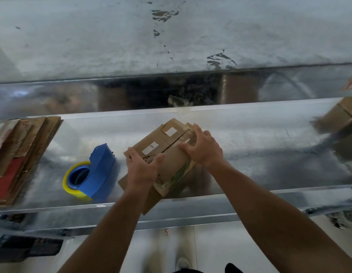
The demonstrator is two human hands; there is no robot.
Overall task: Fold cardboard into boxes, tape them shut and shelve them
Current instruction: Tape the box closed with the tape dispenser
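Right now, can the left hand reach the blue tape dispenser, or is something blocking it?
Probably yes. The tape dispenser lies just left of the left hand, with only bare table between. But that hand holds the cardboard box, so it must let go first.

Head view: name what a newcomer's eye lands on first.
The cardboard box at the centre of the shiny metal table, gripped by the left hand and right hand. Next, the blue tape dispenser with its yellow roll just left of the box, then the stack of flat cardboard at the far left.
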